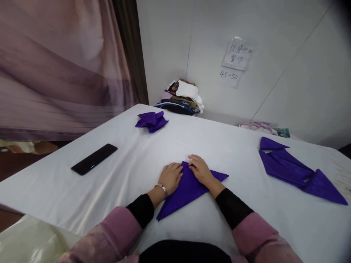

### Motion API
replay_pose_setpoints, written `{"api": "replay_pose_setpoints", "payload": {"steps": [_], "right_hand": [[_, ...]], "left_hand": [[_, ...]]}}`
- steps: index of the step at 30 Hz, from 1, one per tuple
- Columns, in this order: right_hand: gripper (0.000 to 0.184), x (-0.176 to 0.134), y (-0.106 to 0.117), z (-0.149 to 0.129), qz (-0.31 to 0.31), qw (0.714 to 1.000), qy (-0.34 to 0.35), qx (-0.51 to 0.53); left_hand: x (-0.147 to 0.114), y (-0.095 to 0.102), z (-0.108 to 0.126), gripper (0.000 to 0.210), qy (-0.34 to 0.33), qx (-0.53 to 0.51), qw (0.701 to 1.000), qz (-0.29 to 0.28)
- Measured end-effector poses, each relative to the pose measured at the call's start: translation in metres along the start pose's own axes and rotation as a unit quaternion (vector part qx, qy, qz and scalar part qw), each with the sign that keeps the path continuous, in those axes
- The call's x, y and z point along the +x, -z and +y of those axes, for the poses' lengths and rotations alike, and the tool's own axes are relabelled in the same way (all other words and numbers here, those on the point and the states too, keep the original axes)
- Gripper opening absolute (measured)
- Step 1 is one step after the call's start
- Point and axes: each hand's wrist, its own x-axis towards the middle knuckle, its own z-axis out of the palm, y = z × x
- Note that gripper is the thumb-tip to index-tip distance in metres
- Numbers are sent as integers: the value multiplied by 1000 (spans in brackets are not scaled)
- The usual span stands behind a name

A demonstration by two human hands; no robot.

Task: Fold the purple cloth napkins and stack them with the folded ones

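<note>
A purple cloth napkin (189, 188), folded into a triangle-like shape, lies in front of me on the white-covered table (120, 197). My left hand (170, 178) rests flat along its left edge, palm down, with the fingers pointing toward the top corner. At that top corner, my right hand (201, 171) has its thumb and forefinger closed on the cloth, while its other fingers reach out beyond. One pointed corner of the napkin sticks out to the right under my right wrist, and another points toward me at the lower left. Parts of both upper edges are hidden by my hands.
A black phone-like slab (94, 159) lies at the left. Behind it sits a crumpled purple cloth (152, 121). Another folded purple cloth (287, 166) lies at the right. Stacked clothes (182, 96) stand by the wall beyond the table, below a handwritten sign (238, 54).
</note>
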Motion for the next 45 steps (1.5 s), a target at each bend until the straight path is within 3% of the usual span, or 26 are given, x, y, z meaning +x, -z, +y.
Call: {"api": "replay_pose_setpoints", "payload": {"steps": [10,26,31,37,41,45], "right_hand": [[17,9,2,-7,-23,999,21,12],[14,12,-15,13,-14,999,1,30],[26,11,-16,16,-6,999,-20,33],[31,12,-17,15,-13,998,-61,19],[34,14,-11,6,-9,998,-65,9],[35,6,4,-9,5,999,-27,-28]], "left_hand": [[0,2,1,28,4,-8,1000,-3],[2,5,0,32,20,-39,999,-16],[1,11,7,36,28,-27,999,-21],[-1,10,27,47,-51,0,997,-56],[-2,0,24,57,-55,22,994,-91],[-3,-6,17,59,-66,37,994,-85]]}}
